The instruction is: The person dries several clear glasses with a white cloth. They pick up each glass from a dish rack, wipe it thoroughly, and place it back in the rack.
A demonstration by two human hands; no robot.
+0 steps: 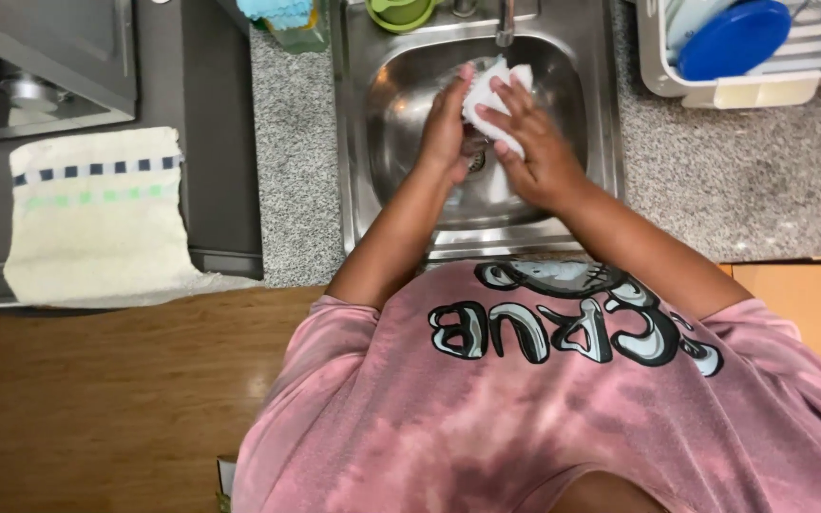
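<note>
Both hands over steel sink (363,142), under tap (505,24): left hand (444,128) and right hand (534,142) closed around white cloth (491,90) (bunched, mid-basin). Risk: splash onto granite counter (715,171), or slip toward drain.

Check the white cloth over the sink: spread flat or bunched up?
Bunched up. The white cloth is crumpled between the left hand and right hand, above the sink.
</note>
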